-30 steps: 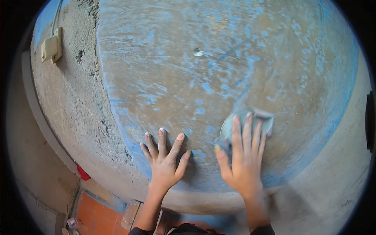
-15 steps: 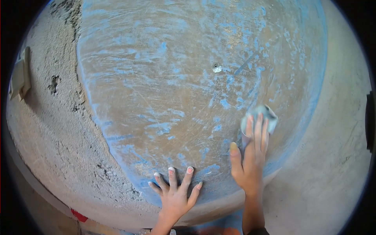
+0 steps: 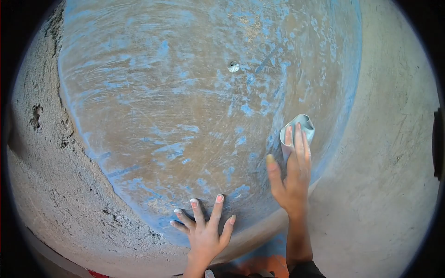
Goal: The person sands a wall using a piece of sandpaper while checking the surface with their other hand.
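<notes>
My right hand [image 3: 294, 173] presses a folded, pale grey sheet of sandpaper [image 3: 303, 121] against a wall. Its fingers lie over the sheet, and the thumb stands apart to the left. The wall's brown surface [image 3: 204, 99] is streaked and patched with blue paint. My left hand [image 3: 204, 231] rests flat on the lower part of this surface, fingers spread, holding nothing. White dust coats its fingertips.
A small round metal fitting [image 3: 233, 66] sits in the wall. Rough grey plaster [image 3: 69, 185] with pits borders the painted area on the left. Smooth grey wall [image 3: 384, 153] lies to the right, and something red [image 3: 97, 274] shows at the lower left.
The view has shifted, so the wall appears further left and higher. My right hand has slid the sandpaper slightly right across the wall. My left hand stays about where it was.
</notes>
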### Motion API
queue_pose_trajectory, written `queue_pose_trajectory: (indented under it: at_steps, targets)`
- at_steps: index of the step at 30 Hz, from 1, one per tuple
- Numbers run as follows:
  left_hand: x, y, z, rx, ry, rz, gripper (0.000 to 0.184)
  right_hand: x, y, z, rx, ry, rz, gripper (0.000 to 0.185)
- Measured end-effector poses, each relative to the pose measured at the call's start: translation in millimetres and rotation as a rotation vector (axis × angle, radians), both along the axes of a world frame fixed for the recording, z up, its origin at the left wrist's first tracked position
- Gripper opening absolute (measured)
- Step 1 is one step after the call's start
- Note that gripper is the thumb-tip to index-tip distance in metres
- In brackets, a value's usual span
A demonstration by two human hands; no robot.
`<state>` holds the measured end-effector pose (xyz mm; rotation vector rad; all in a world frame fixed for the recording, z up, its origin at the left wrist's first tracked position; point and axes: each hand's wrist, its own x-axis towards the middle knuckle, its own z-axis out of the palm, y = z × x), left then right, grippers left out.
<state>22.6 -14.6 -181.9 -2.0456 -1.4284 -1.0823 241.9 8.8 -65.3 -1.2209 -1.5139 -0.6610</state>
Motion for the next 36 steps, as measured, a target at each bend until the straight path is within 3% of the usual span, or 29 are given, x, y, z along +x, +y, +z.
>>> queue_pose_trajectory:
  at_steps: [3, 7, 11, 13, 17, 21, 27, 34, 36]
  targets:
    - [5, -3, 0, -0.02, 0.058, 0.019, 0.071, -20, -16, -11, -0.089, -0.058, -0.02, 0.077]
    - [7, 0, -2, -0.032, 0.038, 0.027, 0.068, -28, -19, -31, -0.123, -0.061, -0.044, 0.082]
    - [15, -2, -2, -0.106, -0.058, -0.005, 0.064, -11, 7, 6, 0.067, 0.016, 0.011, 0.087]
    - [24, 0, 1, -0.129, -0.08, -0.006, 0.065, -21, 2, 12, -0.007, 0.019, 0.013, 0.089]
    - [35, 4, -1, -0.117, -0.065, 0.027, 0.068, -24, -18, -46, -0.187, 0.001, 0.034, 0.09]
    - [50, 11, -6, -0.06, -0.087, 0.043, 0.071, 27, -3, -96, -0.221, 0.113, -0.075, 0.087]
    - [120, 20, 0, -0.129, -0.092, -0.018, 0.069, 139, 30, -110, -0.332, 0.361, -0.258, 0.08]
    - [221, 36, 3, -0.23, -0.09, -0.09, 0.066, 170, 38, -168, -0.192, 0.223, -0.111, 0.081]
    - [247, 39, 3, -0.252, -0.05, -0.071, 0.068, 215, 52, -135, -0.134, 0.138, -0.118, 0.078]
